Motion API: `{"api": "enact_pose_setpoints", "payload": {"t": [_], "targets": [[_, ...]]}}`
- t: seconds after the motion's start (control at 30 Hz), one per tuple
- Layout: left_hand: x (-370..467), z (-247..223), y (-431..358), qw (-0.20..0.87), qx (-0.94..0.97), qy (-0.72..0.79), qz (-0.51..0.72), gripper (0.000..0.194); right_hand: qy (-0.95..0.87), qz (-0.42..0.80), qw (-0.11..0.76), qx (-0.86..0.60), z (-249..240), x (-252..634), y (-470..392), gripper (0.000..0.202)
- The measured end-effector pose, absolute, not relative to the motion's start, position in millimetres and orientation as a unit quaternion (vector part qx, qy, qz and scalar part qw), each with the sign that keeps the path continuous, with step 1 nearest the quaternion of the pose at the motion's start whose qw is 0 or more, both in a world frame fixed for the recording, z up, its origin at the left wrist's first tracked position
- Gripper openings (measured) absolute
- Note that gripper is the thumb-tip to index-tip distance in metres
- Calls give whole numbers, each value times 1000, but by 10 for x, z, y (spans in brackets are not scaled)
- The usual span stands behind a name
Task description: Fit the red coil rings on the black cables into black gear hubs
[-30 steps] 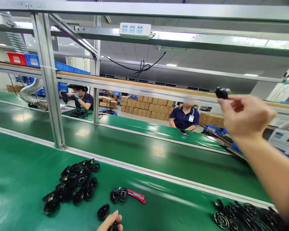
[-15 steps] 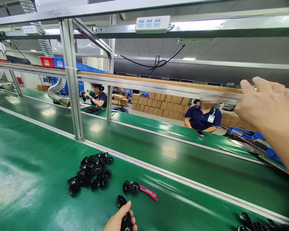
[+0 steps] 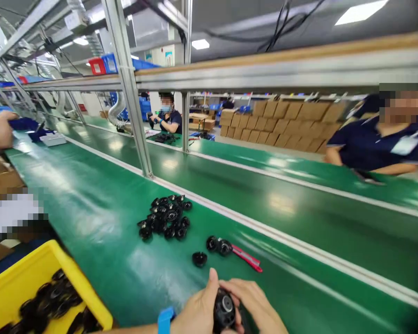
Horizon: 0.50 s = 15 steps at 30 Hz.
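Observation:
At the bottom centre, my left hand, a blue band at its wrist, is closed around a black plastic part with a round end and a grey ring. My right hand meets it from the other side, its fingers curled against the same part. Lower portions of the part are hidden by my hands. Just beyond them lies a single black round piece on the green table. Two more round pieces sit beside a red utility knife. Further left is a pile of similar black pieces.
A yellow bin with black parts stands at the lower left. Metal posts and a shelf rail rise beyond the table. Across the line sit two people; another person's hand shows at far left beside a white box.
My right hand has come down from the raised position at right to the black part in my left hand. The view has swung left, bringing in the yellow bin.

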State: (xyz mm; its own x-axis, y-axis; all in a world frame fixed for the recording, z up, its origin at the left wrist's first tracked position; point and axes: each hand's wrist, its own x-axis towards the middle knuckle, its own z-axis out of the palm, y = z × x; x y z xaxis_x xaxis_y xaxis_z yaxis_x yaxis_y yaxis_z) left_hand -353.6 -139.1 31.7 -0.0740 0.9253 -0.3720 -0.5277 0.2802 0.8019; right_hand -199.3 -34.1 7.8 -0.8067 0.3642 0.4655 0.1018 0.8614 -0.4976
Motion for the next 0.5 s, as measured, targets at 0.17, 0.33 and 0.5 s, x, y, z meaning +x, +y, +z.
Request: {"api": "enact_pose_setpoints", "payload": {"t": [0.17,0.33,0.5], "targets": [[-3361,403,-1424,697,168,450,533,83,-871,367,283,-165,189,-1857,-483,51],[-3423,524,-1450,748,158,363,533,67,-817,484,255,-184,279,-1789,-503,42],[-3475,599,-1451,774,150,327,521,53,-777,552,237,-189,251,-1761,-465,42]]}}
